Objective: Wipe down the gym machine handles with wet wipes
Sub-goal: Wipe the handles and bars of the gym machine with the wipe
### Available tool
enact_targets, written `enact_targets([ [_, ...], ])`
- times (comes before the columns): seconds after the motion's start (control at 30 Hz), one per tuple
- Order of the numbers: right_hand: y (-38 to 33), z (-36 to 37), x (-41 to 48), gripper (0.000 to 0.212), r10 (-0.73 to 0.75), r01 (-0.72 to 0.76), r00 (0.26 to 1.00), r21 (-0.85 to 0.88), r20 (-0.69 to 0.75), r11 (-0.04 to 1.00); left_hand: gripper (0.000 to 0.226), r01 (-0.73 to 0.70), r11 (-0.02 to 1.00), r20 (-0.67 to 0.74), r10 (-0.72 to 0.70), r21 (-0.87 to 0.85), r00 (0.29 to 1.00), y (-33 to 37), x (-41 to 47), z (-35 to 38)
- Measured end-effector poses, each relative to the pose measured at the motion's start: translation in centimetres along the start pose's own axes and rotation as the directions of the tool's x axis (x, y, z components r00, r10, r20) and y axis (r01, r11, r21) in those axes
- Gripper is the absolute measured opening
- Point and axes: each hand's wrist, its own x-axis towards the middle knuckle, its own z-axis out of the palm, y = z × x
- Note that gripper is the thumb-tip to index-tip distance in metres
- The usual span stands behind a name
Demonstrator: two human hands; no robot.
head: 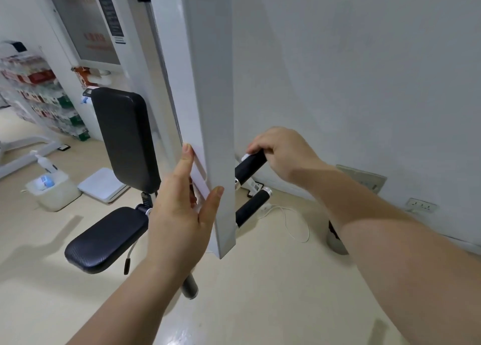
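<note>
Our right hand curled round the end of the upper handle, just right of the white bar that our left hand steadied with straight fingers. We could see no wipe under the palm: rubbing might clean nothing, and the bar might swing.
</note>
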Motion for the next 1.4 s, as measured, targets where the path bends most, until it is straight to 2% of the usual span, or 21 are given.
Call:
enact_targets([
  [0.03, -0.4, 0.6, -0.4, 0.038, 0.007, -0.006, 0.999, 0.026, -0.053, 1.000, 0.077, 0.004, 1.000, 0.002, -0.004, 0.005, 1.000, -0.1, 0.0, 0.0],
  [0.13, -3.2, 2.8, -3.0, 0.037, -0.121, 0.148, 0.974, 0.135, -0.192, 0.980, 0.078, 0.006, 0.999, 0.015, -0.006, 0.032, 1.000, -0.5, 0.2, -0.3],
  [0.27, -3.0, 2.8, -3.2, 0.031, -0.276, 0.297, 0.947, 0.118, -0.166, 0.948, 0.078, 0.014, 0.998, 0.007, -0.014, 0.069, 1.000, -0.4, 0.6, 0.1],
  [0.37, 0.4, 2.1, -2.0, 0.029, -0.250, 0.270, 0.938, 0.051, -0.241, 0.962, 0.077, -0.001, 0.997, -0.016, 0.003, 0.083, 1.000, 0.1, 0.4, 0.6],
  [0.43, 1.9, 2.5, -2.2, 0.032, -0.218, 0.255, 0.920, 0.073, -0.326, 0.964, 0.078, 0.010, 0.996, -0.027, -0.008, 0.091, 1.000, 0.3, 0.1, 0.7],
  [0.57, 1.3, 5.2, -3.6, 0.024, -0.213, 0.307, 0.810, 0.086, -0.546, 0.948, 0.075, 0.105, 0.982, -0.083, -0.093, 0.158, 0.992, 0.7, -0.5, 1.9],
  [0.8, 3.4, 5.7, -5.7, 0.016, -0.390, 0.541, 0.770, 0.193, -0.505, 0.818, 0.066, 0.167, 0.971, -0.293, -0.111, 0.174, 0.950, 2.1, -2.0, 4.1],
  [0.87, 5.1, 6.0, -7.0, 0.020, -0.419, 0.532, 0.802, 0.190, -0.426, 0.825, 0.064, 0.158, 0.969, -0.365, -0.080, 0.191, 0.928, 2.5, -3.2, 5.0],
  [0.97, 8.3, 7.4, -9.5, 0.025, -0.386, 0.455, 0.877, 0.235, -0.286, 0.859, 0.056, 0.131, 0.903, -0.470, 0.084, 0.408, 0.879, 3.3, -6.6, 7.0],
  [1.03, 10.1, 8.6, -11.0, 0.026, -0.317, 0.365, 0.926, 0.270, -0.207, 0.891, 0.046, 0.079, 0.854, -0.406, 0.161, 0.513, 0.900, 4.0, -9.8, 9.1],
  [1.1, 11.3, 9.4, -12.4, 0.029, -0.244, 0.280, 0.957, 0.283, -0.156, 0.917, 0.040, 0.069, 0.830, -0.255, 0.089, 0.553, 0.963, 4.4, -12.7, 11.3],
  [1.17, 12.0, 9.8, -13.4, 0.029, -0.192, 0.227, 0.971, 0.285, -0.145, 0.931, 0.045, 0.090, 0.781, -0.086, -0.047, 0.619, 0.995, 3.7, -14.5, 12.8],
  [1.27, 12.4, 9.8, -13.9, 0.031, -0.109, 0.159, 0.978, 0.293, -0.179, 0.943, 0.064, 0.098, 0.640, 0.069, -0.230, 0.762, 0.971, 2.4, -15.1, 13.7],
  [1.33, 12.5, 9.7, -13.9, 0.032, -0.080, 0.137, 0.976, 0.286, -0.203, 0.948, 0.079, 0.101, 0.546, 0.092, -0.314, 0.832, 0.945, 2.0, -15.0, 13.9],
  [1.4, 12.7, 9.7, -13.5, 0.033, -0.091, 0.153, 0.971, 0.281, -0.221, 0.947, 0.082, 0.108, 0.513, 0.082, -0.335, 0.852, 0.939, 2.0, -14.8, 14.1],
])
